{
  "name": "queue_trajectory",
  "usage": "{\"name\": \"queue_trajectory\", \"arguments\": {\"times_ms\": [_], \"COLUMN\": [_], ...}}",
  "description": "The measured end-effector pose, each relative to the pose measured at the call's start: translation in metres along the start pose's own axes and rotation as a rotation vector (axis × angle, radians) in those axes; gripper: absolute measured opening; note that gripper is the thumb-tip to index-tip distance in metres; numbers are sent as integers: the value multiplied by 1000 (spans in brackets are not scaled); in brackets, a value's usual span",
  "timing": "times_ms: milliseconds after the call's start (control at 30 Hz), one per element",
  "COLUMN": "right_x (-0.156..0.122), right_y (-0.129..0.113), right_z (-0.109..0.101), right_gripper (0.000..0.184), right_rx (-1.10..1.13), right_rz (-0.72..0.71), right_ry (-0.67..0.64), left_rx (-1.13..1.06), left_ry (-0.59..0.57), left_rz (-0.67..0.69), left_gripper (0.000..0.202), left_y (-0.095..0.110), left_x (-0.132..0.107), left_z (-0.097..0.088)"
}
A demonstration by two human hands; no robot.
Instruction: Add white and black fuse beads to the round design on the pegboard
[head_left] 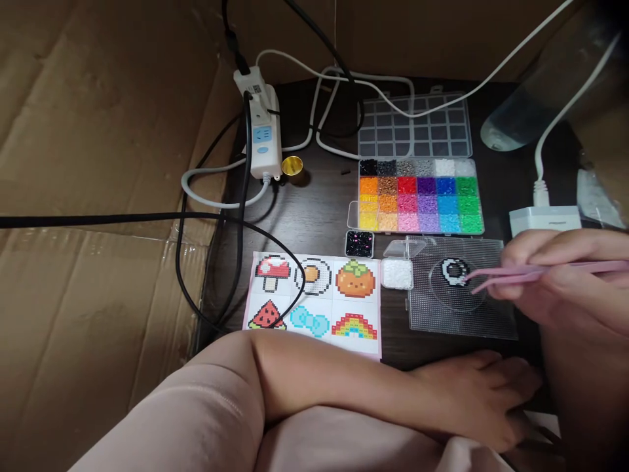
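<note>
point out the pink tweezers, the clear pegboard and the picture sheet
Pink tweezers [525,273]: head view, around mid-length
Clear pegboard [445,320]: head view, on the bare lower part
Picture sheet [318,299]: head view, near the middle of its printed side

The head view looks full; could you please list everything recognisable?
Table: one, dark, centre
Cardboard panels: several, brown, left, back
Cables: several, black/white, throughout
Power strip: one, white, left
Cup: one, gold, beside power strip
Bead case: one, multicoloured, back
Black-and-pink beads: one boxful, near bead case
Pegboard: one, clear, right
Bead ring: one, black and white, on pegboard
White beads: one boxful, beside pegboard
Pattern sheet: one, multicoloured, front centre
Bottle: one, clear, back right
Adapter: one, white, right
Plastic wrapping: one, clear, right edge
Tweezers: one, pink, tips over pegboard
Sleeve: one, pink, lower left
Left hand: one, bare, lower right
Right hand: one, bare, holding tweezers
</note>
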State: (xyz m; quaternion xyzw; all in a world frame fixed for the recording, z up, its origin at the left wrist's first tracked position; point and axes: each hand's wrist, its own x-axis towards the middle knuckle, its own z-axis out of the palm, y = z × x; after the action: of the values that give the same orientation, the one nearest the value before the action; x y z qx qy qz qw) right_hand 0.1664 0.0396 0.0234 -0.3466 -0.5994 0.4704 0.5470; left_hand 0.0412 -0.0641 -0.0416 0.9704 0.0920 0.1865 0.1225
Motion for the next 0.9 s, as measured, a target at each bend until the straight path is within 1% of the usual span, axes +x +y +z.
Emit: {"name": "queue_trajectory", "arguments": {"times_ms": [67,133,200,267,333,433,567,600,667,767,833,900], "right_x": [2,5,6,5,2,-3,-6,-6,-6,-5,-5,-6], "right_y": [2,4,8,11,13,11,3,1,-2,-2,-1,0], "right_z": [1,1,0,-2,-5,-7,-8,-8,-8,-8,-9,-9], "right_gripper": [9,8,8,6,10,20,20,20,22,30,35,36], "right_rx": [173,282,336,331,261,66,-213,-282,-439,-641,-676,-665], "right_rz": [47,103,153,182,201,209,128,97,23,-88,-126,-135], "right_ry": [-83,-129,-144,-136,-126,-108,-86,-106,-191,-324,-403,-477], "left_rx": [9,16,20,9,-17,-52,-62,-64,-73,-98,-111,-118], "left_ry": [-5,3,2,-13,-41,-51,-61,-73,-84,-94,-110,-125], "left_rz": [-1,-2,-5,-10,-21,-29,-49,-50,-58,-56,-40,-23], "left_gripper": [37,40,40,39,39,38,37,38,40,40,40,42], "left_y": [0,1,0,-1,-2,-2,-2,-2,-1,-2,-4,-6], "left_x": [-1,-1,-1,-1,0,1,1,1,1,1,2,3], "left_z": [0,0,0,0,0,0,3,4,6,6,5,2]}}
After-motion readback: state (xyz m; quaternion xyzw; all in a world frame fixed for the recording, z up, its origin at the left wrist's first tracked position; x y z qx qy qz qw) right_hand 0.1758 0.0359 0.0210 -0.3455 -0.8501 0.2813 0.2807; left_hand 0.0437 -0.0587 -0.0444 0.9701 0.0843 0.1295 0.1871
